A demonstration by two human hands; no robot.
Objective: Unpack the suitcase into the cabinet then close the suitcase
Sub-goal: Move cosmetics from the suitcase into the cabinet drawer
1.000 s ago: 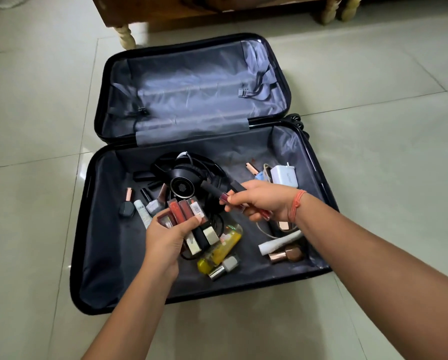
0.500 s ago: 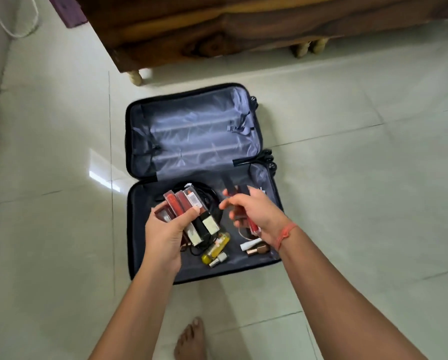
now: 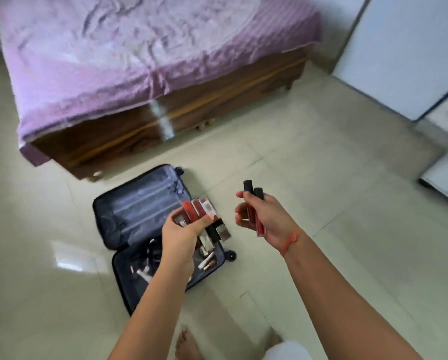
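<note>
So, transfer step. The suitcase (image 3: 139,205) lies open on the floor (image 3: 321,178), near-left, with more small items inside. The left hand (image 3: 181,237) has its grip clenched on a fan of lipsticks (image 3: 195,211) above it. The right hand (image 3: 265,219) grips two black-capped gloss tubes (image 3: 258,194). Next: carry both loads to the white unit (image 3: 399,61) far right (probably the cabinet) and shelve them without dropping any.

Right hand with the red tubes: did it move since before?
Yes. The right hand was over the suitcase; now it holds the red tubes to its right, over bare floor.
</note>
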